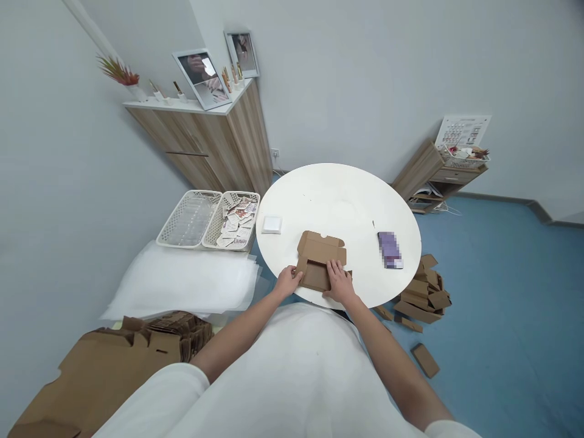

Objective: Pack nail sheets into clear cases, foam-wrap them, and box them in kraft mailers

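Note:
A brown cardboard mailer box (316, 276) lies near the front edge of the round white table (337, 188). Its lid (320, 248) is folded back, away from me, and the shallow inside shows. My left hand (288, 281) pinches the box's left side between thumb and fingers. Over the right side wall lies my right hand (338, 281), its fingers bent onto the wall and gripping it. A brown flap sticks out just beyond that hand. Left of the box, farther back, sits a small white packet (272, 224). On the right side of the table lies a purple, blurred-out item (389, 249).
Left of the table stand white baskets, one with clear plastic pieces (194, 219), one with printed cards (237, 222). White sheets (182, 283) and stacked flat cardboard (114, 365) lie nearer. Folded boxes (424, 292) are heaped on the blue floor at right. Wooden cabinets stand behind.

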